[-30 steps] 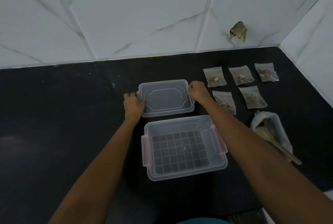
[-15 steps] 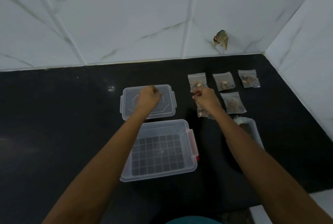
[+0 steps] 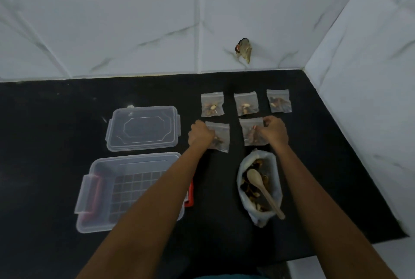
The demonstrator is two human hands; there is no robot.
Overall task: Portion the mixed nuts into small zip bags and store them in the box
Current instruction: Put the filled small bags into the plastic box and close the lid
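Head view: at the left of the frame the black table (image 3: 45,144) carries the clear plastic box (image 3: 134,158), open and with nothing inside, its gridded floor showing. It has a red-lined latch on its left end, and a red latch shows past the left forearm, which crosses its right side. Just above it in the frame the clear lid (image 3: 143,128) lies flat on the table, apart from the box.

Right of the lid, the left hand (image 3: 201,136) has its fingers curled and grips the left edge of the lower-left zip bag (image 3: 221,137), which lies on the table with nuts in it. Above it is a row of three more filled bags, set apart from each other: the upper-left zip bag (image 3: 212,104), the upper-middle zip bag (image 3: 246,103) and the upper-right zip bag (image 3: 279,101).

Below the middle one lies the lower-right zip bag (image 3: 251,131); the right hand (image 3: 275,131) pinches it at its upper right corner, fingers curled over the top edge.

Lower in the frame, between the forearms, a large white bag (image 3: 258,217) stands open with mixed nuts (image 3: 249,191) inside and a wooden spoon (image 3: 267,193) resting in them, handle pointing to the lower right.

White marbled tiles (image 3: 134,20) back the table and run down the right side of the frame.
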